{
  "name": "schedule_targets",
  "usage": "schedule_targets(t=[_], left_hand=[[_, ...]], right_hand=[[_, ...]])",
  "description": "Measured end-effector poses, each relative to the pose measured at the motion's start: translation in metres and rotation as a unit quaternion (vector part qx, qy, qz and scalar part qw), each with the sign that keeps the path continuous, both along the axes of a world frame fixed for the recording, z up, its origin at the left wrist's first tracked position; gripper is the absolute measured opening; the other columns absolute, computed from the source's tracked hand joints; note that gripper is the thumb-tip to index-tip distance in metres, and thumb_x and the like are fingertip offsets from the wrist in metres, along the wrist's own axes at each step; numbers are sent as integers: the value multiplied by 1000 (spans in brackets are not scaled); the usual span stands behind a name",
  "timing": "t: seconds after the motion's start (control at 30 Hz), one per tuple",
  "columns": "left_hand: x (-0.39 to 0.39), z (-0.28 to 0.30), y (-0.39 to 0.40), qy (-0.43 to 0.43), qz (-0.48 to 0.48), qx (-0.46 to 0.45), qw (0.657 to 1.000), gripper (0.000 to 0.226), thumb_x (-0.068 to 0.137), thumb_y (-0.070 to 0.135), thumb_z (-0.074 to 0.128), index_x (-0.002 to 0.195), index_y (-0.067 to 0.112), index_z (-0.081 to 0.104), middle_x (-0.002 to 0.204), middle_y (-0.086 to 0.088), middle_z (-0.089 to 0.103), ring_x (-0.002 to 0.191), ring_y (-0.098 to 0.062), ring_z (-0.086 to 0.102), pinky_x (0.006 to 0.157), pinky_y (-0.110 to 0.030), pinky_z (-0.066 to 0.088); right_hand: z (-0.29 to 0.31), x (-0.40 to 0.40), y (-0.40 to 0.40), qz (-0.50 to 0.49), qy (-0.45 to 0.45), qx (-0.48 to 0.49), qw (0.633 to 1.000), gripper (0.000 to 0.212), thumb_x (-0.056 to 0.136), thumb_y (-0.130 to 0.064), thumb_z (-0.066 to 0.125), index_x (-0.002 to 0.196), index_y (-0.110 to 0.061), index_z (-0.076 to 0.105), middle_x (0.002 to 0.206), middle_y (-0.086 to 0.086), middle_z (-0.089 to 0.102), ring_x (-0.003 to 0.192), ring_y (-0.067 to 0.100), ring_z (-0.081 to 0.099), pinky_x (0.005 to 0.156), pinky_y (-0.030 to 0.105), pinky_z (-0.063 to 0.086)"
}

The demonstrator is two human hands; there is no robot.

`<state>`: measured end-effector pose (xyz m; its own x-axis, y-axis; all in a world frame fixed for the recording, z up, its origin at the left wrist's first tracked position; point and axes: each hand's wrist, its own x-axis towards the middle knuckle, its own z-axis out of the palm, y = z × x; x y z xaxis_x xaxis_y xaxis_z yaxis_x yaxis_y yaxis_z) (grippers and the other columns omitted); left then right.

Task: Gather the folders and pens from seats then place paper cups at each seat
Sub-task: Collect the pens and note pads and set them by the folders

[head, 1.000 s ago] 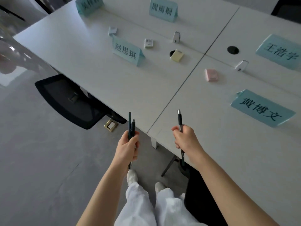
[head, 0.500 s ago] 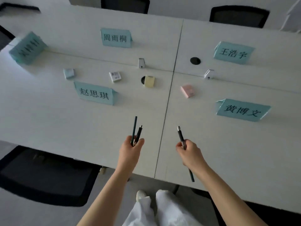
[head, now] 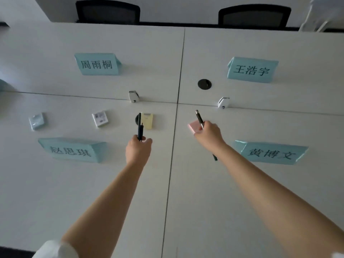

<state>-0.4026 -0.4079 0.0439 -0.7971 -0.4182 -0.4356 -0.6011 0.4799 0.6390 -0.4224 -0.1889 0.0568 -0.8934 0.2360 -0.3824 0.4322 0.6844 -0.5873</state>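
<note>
Over the white surface [head: 93, 183]: left hand [head: 138, 149] fingers curled round two dark pens [head: 140, 128], right hand [head: 209, 135] pinching one pen [head: 200, 119]; light, stiff, slick, probably best held mid-barrel.

A white table [head: 260, 192] made of four joined panels filled the view. Two black mesh chairs [head: 108, 12] stood along its far edge against a pale wall [head: 176, 6]. Light was dim.
</note>
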Motion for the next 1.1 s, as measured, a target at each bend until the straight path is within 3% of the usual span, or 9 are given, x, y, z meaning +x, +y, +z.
schedule_targets(t=[0.17,0.37,0.5,0.63,0.73,0.87,0.97,1.1], left_hand=[[-78,-30,12,-54,-22,-86,995,55,86,35,61,134,11,47,125,-15,54,114,-35,54,98,-43,44],[-124,-59,14,-82,-54,-190,977,65,86,48,62,132,9,41,127,-18,44,109,-41,57,85,-44,45],[-141,-76,10,-123,-103,-202,966,83,82,62,60,141,11,32,131,-15,41,115,-37,55,85,-43,45],[-145,-85,6,-127,-114,-209,963,75,84,53,63,135,8,31,131,-15,42,116,-37,55,83,-43,44],[-144,-83,2,-121,-124,-200,964,70,84,48,65,133,7,35,130,-14,44,118,-35,54,88,-42,44],[-141,-69,-14,-101,-122,-172,972,70,81,55,59,128,7,40,125,-12,50,115,-34,55,84,-38,42],[-143,-50,-47,-89,-121,-134,979,57,80,56,53,111,10,39,104,-12,56,96,-34,57,76,-37,45],[-153,-21,-124,-58,-79,-52,994,66,73,65,47,106,9,54,86,-8,61,73,-25,58,61,-30,43]], right_hand=[[-38,-67,7,11,-10,58,998,27,90,-14,47,112,2,48,116,21,48,91,38,57,73,30,38],[-87,-78,13,55,-82,107,989,55,82,-31,71,117,-3,40,122,16,40,98,39,60,78,38,48],[-104,-74,14,58,-49,169,983,53,79,-31,72,114,-6,41,117,14,42,96,37,59,66,36,45],[-105,-69,12,45,-60,176,982,49,80,-29,68,113,-7,40,114,13,44,93,36,60,60,33,39],[-99,-61,4,37,-66,163,984,49,80,-31,66,113,-6,41,113,12,44,91,36,61,61,32,40],[-78,-61,-30,1,-30,104,994,54,80,-38,65,113,-2,44,114,13,45,93,37,59,67,36,42],[-60,-73,-72,-10,-20,28,999,51,82,-37,63,113,-1,44,113,14,48,95,36,57,72,35,44],[-41,-88,-144,3,0,-79,997,52,74,-43,59,109,-9,43,101,6,61,88,28,63,73,38,52]])
